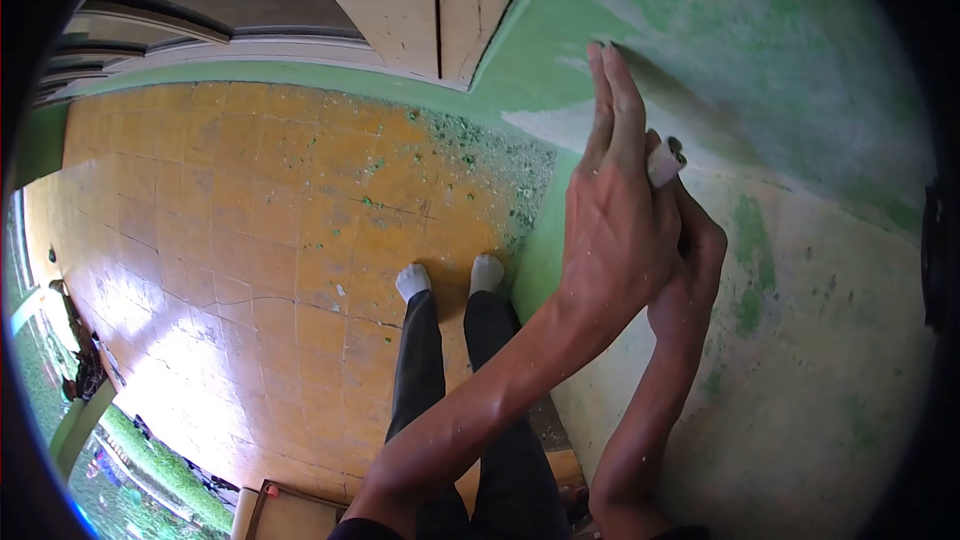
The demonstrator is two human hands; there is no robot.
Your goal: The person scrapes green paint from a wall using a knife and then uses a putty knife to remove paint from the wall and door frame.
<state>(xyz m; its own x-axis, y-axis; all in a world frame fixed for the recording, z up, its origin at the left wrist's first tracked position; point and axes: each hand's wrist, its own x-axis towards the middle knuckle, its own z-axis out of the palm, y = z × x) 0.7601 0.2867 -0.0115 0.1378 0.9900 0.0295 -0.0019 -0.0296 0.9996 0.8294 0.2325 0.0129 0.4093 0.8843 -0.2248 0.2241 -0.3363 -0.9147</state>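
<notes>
left hand (pixel 615 240): in front, fingers straight and held together, pointing up the wall, palm laid over the other hand; grips nothing itself.
right hand (pixel 692 275): mostly hidden behind the left one, curled tight around a tool and pressed close to the wall.
tool (pixel 664 164): only its white end and a small dark tip show, sticking out above the right fist, just beside the left fingers; blade or working edge cannot be seen.
wall (pixel 800 60): fills the right side, painted green above, with the colour worn and streaked pale.
bare patch (pixel 830 360): a broad pale, sandy area below and right of the hands, with a few green islands left in it; its upper edge runs just by the fingertips.
floor (pixel 250 230): small square orange-yellow tiles, scuffed and cracked, with a bright sunlit area towards the lower left.
paint flakes (pixel 495 175): green chips scattered thickly on the tiles along the foot of the wall, thinner further out.
white socks (pixel 412 280): two feet side by side near the wall base, dark trousers (pixel 500 440) above them.
wooden panel (pixel 400 0): pale boards at the top, meeting the green wall at a corner.
skirting strip (pixel 250 72): a green band along the far edge of the floor.
</notes>
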